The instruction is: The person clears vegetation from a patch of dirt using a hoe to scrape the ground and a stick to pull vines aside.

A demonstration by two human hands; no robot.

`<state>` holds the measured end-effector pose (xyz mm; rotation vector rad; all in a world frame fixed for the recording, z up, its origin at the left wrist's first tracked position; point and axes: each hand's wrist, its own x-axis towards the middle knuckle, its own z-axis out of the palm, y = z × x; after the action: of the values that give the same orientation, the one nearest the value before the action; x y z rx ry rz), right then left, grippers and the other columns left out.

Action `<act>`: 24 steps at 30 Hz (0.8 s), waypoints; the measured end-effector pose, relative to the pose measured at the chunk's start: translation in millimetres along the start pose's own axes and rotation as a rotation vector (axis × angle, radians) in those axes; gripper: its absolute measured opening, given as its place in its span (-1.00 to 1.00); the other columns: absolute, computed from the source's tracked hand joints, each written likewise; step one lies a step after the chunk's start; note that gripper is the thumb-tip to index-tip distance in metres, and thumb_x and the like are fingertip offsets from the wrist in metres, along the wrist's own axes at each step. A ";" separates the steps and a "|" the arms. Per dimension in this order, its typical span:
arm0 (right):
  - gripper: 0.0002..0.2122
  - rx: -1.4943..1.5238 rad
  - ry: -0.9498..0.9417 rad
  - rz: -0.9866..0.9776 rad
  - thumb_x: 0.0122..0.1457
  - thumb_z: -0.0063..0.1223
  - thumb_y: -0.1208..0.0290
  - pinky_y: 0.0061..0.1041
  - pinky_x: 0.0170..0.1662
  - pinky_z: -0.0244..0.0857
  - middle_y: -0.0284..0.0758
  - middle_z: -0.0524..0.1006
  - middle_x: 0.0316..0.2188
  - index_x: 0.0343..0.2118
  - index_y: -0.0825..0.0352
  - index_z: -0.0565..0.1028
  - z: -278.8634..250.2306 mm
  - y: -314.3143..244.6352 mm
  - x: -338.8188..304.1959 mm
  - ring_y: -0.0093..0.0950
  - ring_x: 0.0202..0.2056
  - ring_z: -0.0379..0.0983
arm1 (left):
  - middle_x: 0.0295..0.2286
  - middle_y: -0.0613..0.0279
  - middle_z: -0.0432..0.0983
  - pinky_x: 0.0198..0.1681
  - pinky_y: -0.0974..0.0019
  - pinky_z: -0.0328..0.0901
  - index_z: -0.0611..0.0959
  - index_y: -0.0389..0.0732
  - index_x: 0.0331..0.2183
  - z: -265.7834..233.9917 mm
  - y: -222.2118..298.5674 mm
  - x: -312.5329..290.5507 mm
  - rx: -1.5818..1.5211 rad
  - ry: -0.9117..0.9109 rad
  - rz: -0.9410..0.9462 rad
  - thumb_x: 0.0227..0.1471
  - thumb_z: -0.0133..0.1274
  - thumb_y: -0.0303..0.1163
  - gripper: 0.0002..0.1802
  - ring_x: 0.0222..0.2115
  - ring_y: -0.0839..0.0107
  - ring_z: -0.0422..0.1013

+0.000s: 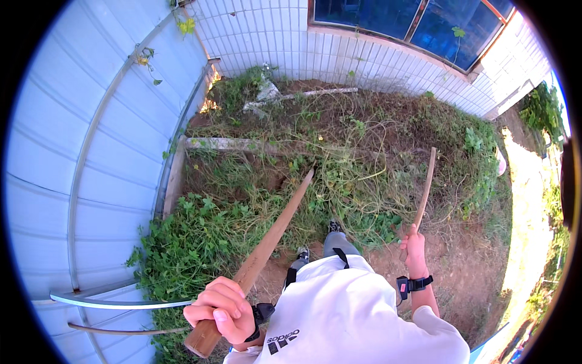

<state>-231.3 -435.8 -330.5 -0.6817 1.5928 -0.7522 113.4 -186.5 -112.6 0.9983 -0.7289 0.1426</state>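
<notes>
My left hand point(221, 309) is closed around a thick wooden pole point(267, 242) near its butt end, at the lower left. The pole slants away from me, and its far end meets the tangled vines point(339, 176). Whether a tool head is fixed there, I cannot tell. On the right, my right hand point(413, 246) grips a thinner, slightly bent wooden stick point(427, 185) close to its lower end. That stick points away from me over dry vines and bare soil. Both wrists carry black bands.
A pale metal panel fence point(48, 194) runs along the left, beside leafy green plants point(188, 239). A white tiled wall point(260, 42) with a blue window point(364, 13) stands at the back. A low concrete curb point(230, 144) crosses the plot. My shoes point(334, 226) stand at the vines' edge.
</notes>
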 end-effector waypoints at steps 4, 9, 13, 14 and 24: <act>-0.64 -0.418 -0.061 -0.228 0.30 -0.15 0.11 -0.52 -0.69 0.17 -0.38 0.34 -0.72 -0.47 0.34 0.33 70.4 -40.6 36.0 -0.56 -0.71 0.29 | -0.75 0.40 0.11 -0.63 0.49 0.06 0.16 -0.10 -0.49 6.9 3.4 -13.8 0.021 0.051 0.012 0.15 -0.19 -0.41 -0.78 -0.76 0.59 0.08; -0.60 -0.933 0.009 -0.905 0.24 -0.10 0.14 -0.05 -0.44 0.35 0.17 0.48 -0.55 -0.47 0.48 0.40 159.9 -82.8 141.2 0.12 -0.50 0.44 | -0.76 0.39 0.19 -0.71 0.49 0.07 0.31 -0.12 -0.42 47.6 5.4 -12.9 -0.007 0.048 0.131 0.18 -0.15 -0.38 -0.87 -0.80 0.58 0.10; -0.63 -1.085 -0.045 -0.844 0.25 -0.12 0.17 -0.03 -0.37 0.40 0.14 0.50 -0.54 -0.38 0.50 0.37 225.2 -90.0 211.4 0.09 -0.44 0.48 | -0.78 0.40 0.18 -0.73 0.50 0.09 0.27 -0.10 -0.48 85.2 -2.7 -8.7 -0.042 0.119 0.160 0.13 -0.14 -0.42 -0.84 -0.82 0.60 0.11; -0.64 -1.126 -0.075 -0.814 0.25 -0.12 0.18 -0.05 -0.34 0.41 0.14 0.51 -0.50 -0.36 0.49 0.36 236.4 -81.4 228.8 0.08 -0.41 0.48 | -0.79 0.40 0.17 -0.74 0.50 0.08 0.28 -0.11 -0.48 93.8 -2.6 -7.0 -0.017 0.128 0.152 0.13 -0.15 -0.42 -0.85 -0.82 0.61 0.10; -0.84 -1.715 -0.274 -0.270 0.24 -0.20 0.43 -0.17 -0.23 0.48 -0.11 0.59 -0.35 -0.21 0.36 0.38 43.1 38.5 290.4 -0.11 -0.29 0.56 | -0.78 0.43 0.18 -0.71 0.50 0.12 0.29 -0.11 -0.52 169.7 -32.2 23.7 0.015 0.050 0.205 0.16 -0.15 -0.32 -0.77 -0.81 0.61 0.10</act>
<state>-230.6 -642.1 -543.1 -2.0887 1.6049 0.7643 61.6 -346.0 -65.1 0.9298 -0.7847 0.3499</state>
